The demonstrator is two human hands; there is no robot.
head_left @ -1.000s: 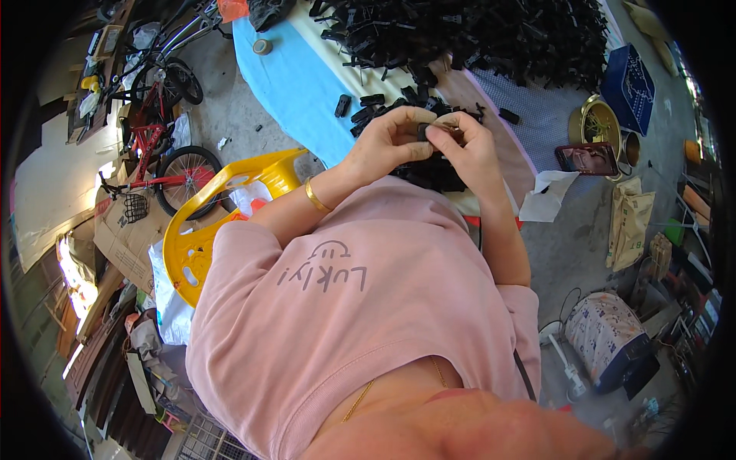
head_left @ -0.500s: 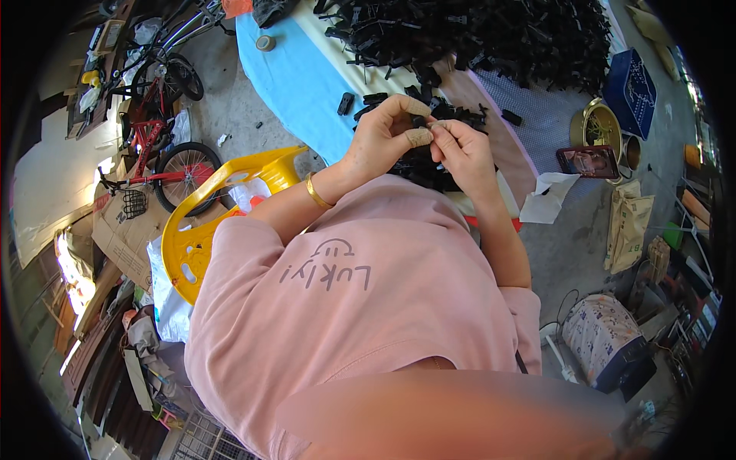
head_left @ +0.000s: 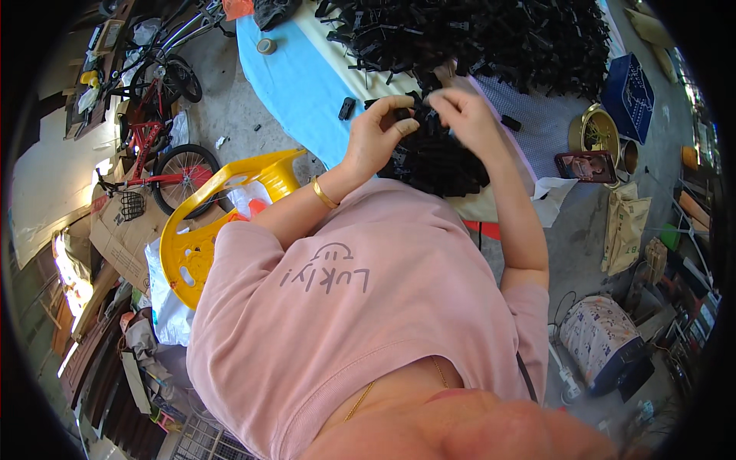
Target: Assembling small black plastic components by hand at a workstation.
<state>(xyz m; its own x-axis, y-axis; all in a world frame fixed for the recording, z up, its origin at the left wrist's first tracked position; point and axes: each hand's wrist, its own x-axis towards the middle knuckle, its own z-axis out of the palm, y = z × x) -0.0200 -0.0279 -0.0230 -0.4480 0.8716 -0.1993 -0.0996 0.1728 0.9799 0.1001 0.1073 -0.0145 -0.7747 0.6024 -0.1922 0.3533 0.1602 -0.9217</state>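
Note:
My left hand [head_left: 376, 138] pinches a small black plastic part [head_left: 402, 114] between thumb and fingertips, with tape-like wraps on the fingers. To its right, my right hand [head_left: 469, 121] is apart from the left and smeared by motion; whether it holds anything cannot be made out. Below both hands lies a smaller pile of black plastic pieces [head_left: 437, 165], close against my pink shirt. Farther off spreads a large heap of black plastic clips or similar pieces [head_left: 475, 38]. One loose black piece [head_left: 346, 108] rests on the blue cloth left of my left hand.
A roll of tape [head_left: 266, 46] sits on the blue cloth [head_left: 287, 84]. At the right are a phone [head_left: 586, 165], a gold-coloured pot [head_left: 594, 130] and a blue box [head_left: 629, 98]. A yellow plastic chair [head_left: 188, 253] and a red bicycle [head_left: 149, 146] stand at the left.
My hands were together at the black part; now my right hand has moved up and away from the left. The left hand keeps the part, and the near pile shows more.

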